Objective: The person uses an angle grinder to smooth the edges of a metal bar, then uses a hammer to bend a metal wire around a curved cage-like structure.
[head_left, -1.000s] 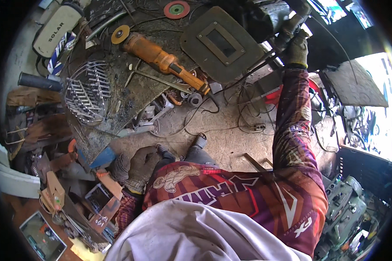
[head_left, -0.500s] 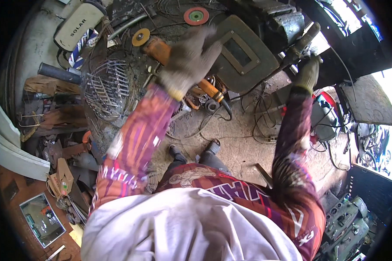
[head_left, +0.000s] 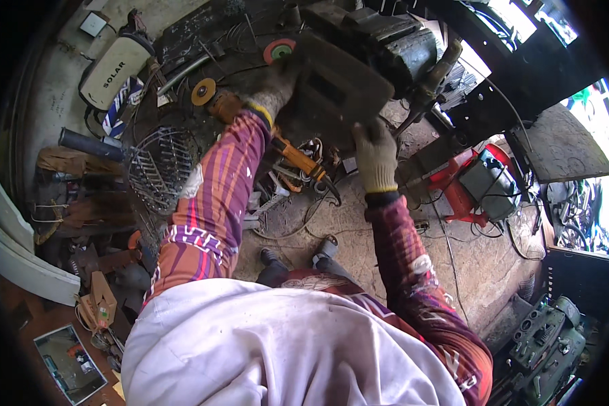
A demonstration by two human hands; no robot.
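Note:
A dark flat welding shield (head_left: pixel 348 84) with a small rectangular window is held up over the workbench, slightly smeared by motion. My left hand (head_left: pixel 277 91), gloved, is at its left edge; the shield's shadow darkens those fingers, but they seem closed on the rim. My right hand (head_left: pixel 376 152), in a pale knitted glove, grips the shield's lower right corner with the fingers closed. Below my left hand lies an orange angle grinder (head_left: pixel 296 157) with a yellowish disc (head_left: pixel 204 92), partly hidden by that forearm.
A red and green disc (head_left: pixel 278 51) lies behind the shield. Left on the bench is a heap of metal pieces in a wire basket (head_left: pixel 161 162). A thick metal bar (head_left: pixel 440 74) stands at the right. A red machine (head_left: pixel 453 183) with cables sits on the floor; a grey engine-like machine (head_left: pixel 548 345) is at lower right.
My right hand has come leftward from the metal bar to the shield. My left hand has moved from above the grinder to the shield's left edge. The shield has been raised and tilted.

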